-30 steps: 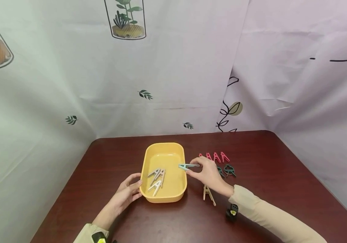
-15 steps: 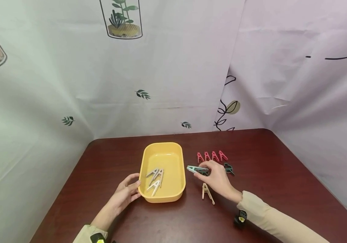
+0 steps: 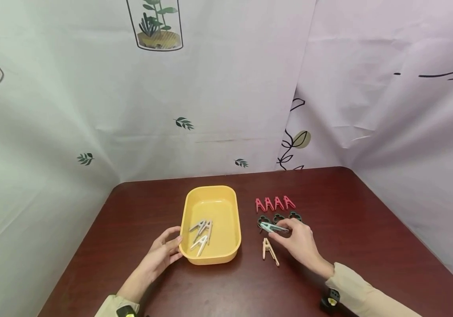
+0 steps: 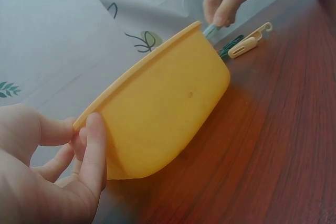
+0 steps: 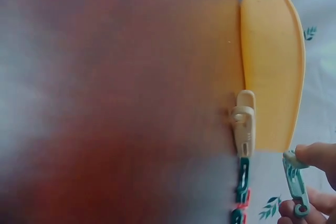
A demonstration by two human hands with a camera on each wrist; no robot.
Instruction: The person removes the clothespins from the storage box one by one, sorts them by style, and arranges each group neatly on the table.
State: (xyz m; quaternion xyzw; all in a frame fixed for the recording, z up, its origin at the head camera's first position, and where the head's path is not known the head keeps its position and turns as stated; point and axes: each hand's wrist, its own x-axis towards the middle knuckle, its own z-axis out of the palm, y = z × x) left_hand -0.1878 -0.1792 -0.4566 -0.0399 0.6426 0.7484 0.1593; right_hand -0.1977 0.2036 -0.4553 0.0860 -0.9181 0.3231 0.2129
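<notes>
My left hand [image 3: 159,256] holds the left rim of a yellow plastic basin [image 3: 215,262], thumb on one side and fingers against the outer wall in the left wrist view. Inside the basin lie three clothespins, one white [image 3: 200,242] and two greyish [image 3: 209,226]. To the right of the basin, my right hand [image 3: 303,246] pinches a light teal clothespin [image 5: 295,182] between thumb and fingers. In the head view that clothespin overlaps a row of dark green round clips [image 3: 263,217]. A beige clothespin [image 3: 266,243] lies on the table just in front of them.
Several pink clothespins [image 3: 288,202] stand in a row behind the green clips. The dark red wooden table [image 3: 151,198] ends at a white printed cloth [image 3: 218,88] hung behind and at both sides.
My right hand has moved right with the teal clothespin, from over the basin's right rim to over the green clips. My left hand keeps its hold on the basin.
</notes>
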